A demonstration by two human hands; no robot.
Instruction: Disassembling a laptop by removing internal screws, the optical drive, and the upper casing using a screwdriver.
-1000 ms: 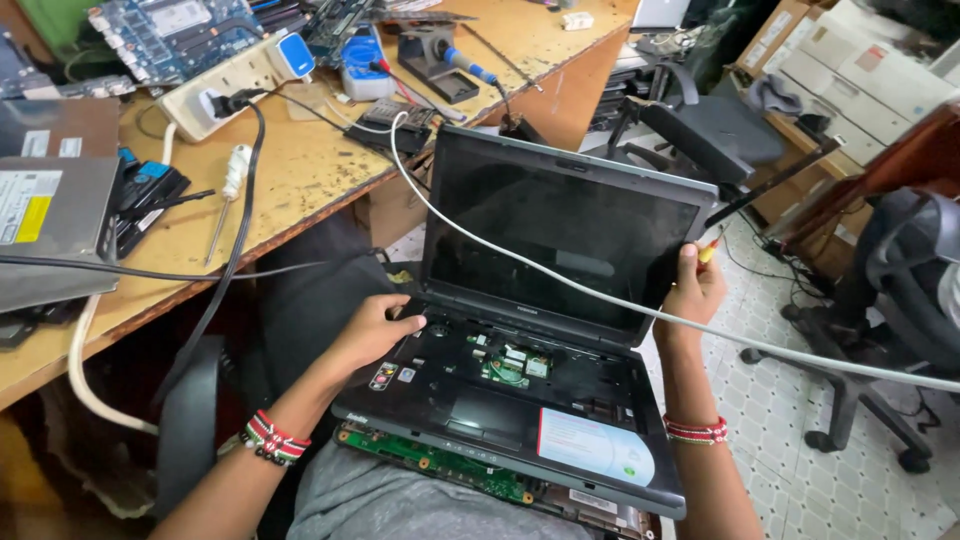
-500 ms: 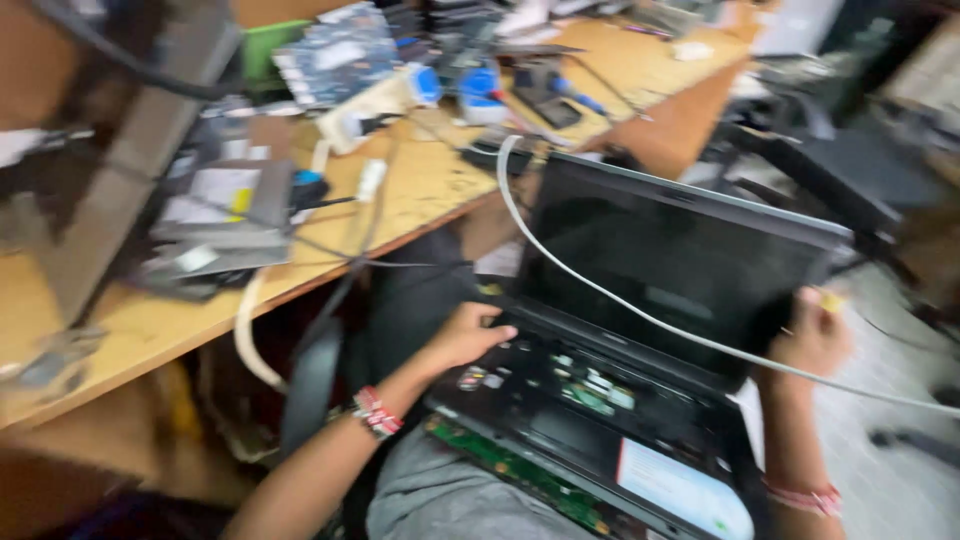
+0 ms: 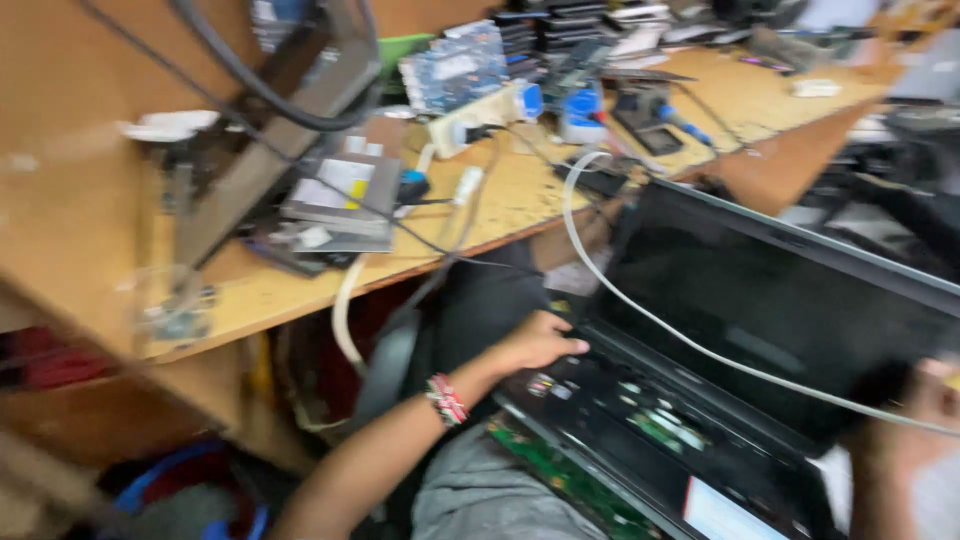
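Laptop, opened up with no keyboard and the board exposed, sits on the person's lap, lid up, screen dark. Left hand rests on the base's rear left corner near the hinge, fingers curled loosely over the edge. Right hand is at the screen's right edge; too blurred, can't tell the finger state. White cable drapes across the screen from the wooden bench. Beaded bracelet on left wrist.

Your view is evenly lit and fairly bright, but motion blur smears everything; the table edge and your right hand look softest.
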